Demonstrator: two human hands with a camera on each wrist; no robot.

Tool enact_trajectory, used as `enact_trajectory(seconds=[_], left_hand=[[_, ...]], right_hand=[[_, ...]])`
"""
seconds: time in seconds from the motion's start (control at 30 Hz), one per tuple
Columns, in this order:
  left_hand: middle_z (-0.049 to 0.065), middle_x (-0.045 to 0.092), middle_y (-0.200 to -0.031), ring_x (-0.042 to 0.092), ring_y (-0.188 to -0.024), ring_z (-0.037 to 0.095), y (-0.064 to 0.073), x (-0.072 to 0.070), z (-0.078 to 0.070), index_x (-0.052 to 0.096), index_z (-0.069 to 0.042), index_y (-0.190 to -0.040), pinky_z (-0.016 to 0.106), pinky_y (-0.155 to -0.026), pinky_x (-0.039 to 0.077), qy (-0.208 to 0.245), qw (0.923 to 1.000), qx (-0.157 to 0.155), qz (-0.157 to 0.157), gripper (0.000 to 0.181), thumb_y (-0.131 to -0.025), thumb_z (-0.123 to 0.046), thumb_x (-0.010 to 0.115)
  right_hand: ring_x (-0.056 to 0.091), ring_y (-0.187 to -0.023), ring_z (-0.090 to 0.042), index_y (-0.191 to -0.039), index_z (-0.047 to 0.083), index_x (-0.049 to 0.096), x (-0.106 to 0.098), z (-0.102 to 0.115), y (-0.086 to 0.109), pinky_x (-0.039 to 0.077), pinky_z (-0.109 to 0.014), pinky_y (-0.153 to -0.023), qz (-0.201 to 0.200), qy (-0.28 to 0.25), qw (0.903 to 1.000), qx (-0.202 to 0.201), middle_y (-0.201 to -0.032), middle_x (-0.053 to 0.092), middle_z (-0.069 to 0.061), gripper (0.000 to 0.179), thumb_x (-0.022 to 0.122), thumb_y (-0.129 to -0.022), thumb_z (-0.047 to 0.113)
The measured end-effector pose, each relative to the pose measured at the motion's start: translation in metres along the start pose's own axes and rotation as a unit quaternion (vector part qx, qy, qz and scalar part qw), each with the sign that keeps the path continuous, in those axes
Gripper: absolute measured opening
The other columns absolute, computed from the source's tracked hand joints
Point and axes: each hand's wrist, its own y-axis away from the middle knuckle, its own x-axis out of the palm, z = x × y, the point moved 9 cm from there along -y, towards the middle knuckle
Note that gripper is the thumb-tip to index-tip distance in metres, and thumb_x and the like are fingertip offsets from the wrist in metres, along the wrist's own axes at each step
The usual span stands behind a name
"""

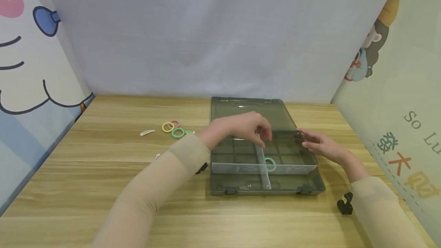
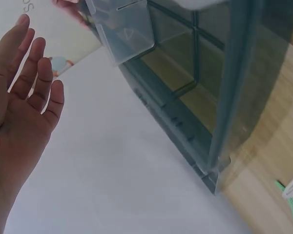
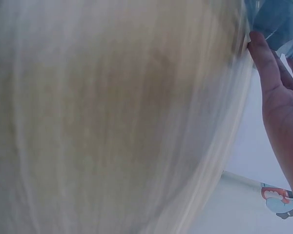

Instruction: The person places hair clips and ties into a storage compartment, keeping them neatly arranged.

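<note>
A grey see-through plastic box [image 1: 220, 192] stands on the table with its lid [image 1: 253, 112] laid back. Over its middle hangs my left hand [image 1: 246, 125], fingers loosely bent; the left wrist view shows nothing between the fingers [image 2: 41, 78]. Below that hand, a green hair tie [image 1: 270, 164] leans by the crossing of two pale dividers [image 1: 227, 168] inside the box. At the box's right side is my right hand [image 1: 322, 146]. Its fingers are fairly straight, with the fingertips right at the box wall, as the right wrist view also shows [image 3: 268, 63].
Left of the box lie yellow [image 1: 167, 127], pink [image 1: 175, 124] and green [image 1: 178, 133] hair ties. A small green clip [image 1: 188, 132] is beside them, and a white hair clip [image 1: 147, 132] lies farther left. A white cloth [image 1: 193, 41] hangs behind the table.
</note>
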Motion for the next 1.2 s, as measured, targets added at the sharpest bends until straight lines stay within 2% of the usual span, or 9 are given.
enact_trajectory(seconds=[0.13,0.33,0.57,0.87,1.1,1.2], left_hand=[[0.002,0.067,-0.106,0.058,-0.09,0.015,0.011,-0.006,-0.001,0.067,-0.014,-0.102,0.02,-0.078,0.044,0.0,1.0,0.005,0.0,0.021,-0.083,-0.021,0.074],[-0.002,0.065,-0.107,0.058,-0.096,0.016,0.032,-0.016,0.002,0.067,-0.015,-0.105,0.027,-0.086,0.045,-0.01,0.9999,-0.004,-0.003,0.025,-0.083,-0.024,0.074],[-0.002,0.066,-0.104,0.059,-0.097,0.018,0.063,-0.029,0.011,0.067,-0.013,-0.105,0.025,-0.086,0.045,-0.021,0.9994,-0.008,-0.025,0.028,-0.081,-0.023,0.076],[-0.004,0.065,-0.105,0.056,-0.099,0.016,0.105,-0.037,0.038,0.067,-0.013,-0.106,0.03,-0.089,0.045,-0.001,0.9982,-0.046,-0.039,0.028,-0.081,-0.021,0.076],[-0.001,0.065,-0.104,0.056,-0.099,0.019,0.134,-0.036,0.06,0.068,-0.012,-0.105,0.037,-0.09,0.045,0.005,0.9977,-0.053,-0.041,0.024,-0.083,-0.019,0.074],[-0.001,0.064,-0.104,0.056,-0.098,0.022,0.145,-0.035,0.067,0.068,-0.013,-0.105,0.039,-0.089,0.045,0.011,0.9969,-0.068,-0.038,0.023,-0.083,-0.019,0.073]], right_hand=[[0.012,-0.139,-0.047,-0.152,0.011,0.016,0.001,0.001,0.001,0.027,-0.064,-0.102,0.002,0.003,1.0,0.0,-0.154,0.009,-0.026,0.061,0.045,-0.101,0.026],[0.012,-0.139,-0.048,-0.152,0.01,0.014,0.001,0.002,0.003,0.027,-0.064,-0.101,0.005,0.011,0.9999,0.002,-0.154,0.009,-0.027,0.06,0.044,-0.101,0.024],[0.013,-0.138,-0.049,-0.152,0.01,0.015,0.001,0.005,0.003,0.028,-0.064,-0.101,0.005,0.018,0.9998,0.002,-0.153,0.01,-0.03,0.061,0.045,-0.101,0.027],[0.016,-0.137,-0.05,-0.152,0.011,0.015,0.0,0.004,0.004,0.029,-0.065,-0.1,0.002,0.019,0.9998,0.01,-0.152,0.01,-0.03,0.062,0.045,-0.101,0.027],[0.016,-0.137,-0.05,-0.152,0.012,0.015,-0.001,0.005,0.004,0.03,-0.064,-0.1,0.002,0.023,0.9997,0.009,-0.152,0.01,-0.03,0.061,0.045,-0.101,0.027],[0.017,-0.136,-0.05,-0.152,0.012,0.016,0.0,0.005,0.004,0.031,-0.064,-0.1,0.001,0.027,0.9996,0.011,-0.152,0.01,-0.03,0.061,0.045,-0.101,0.028]])
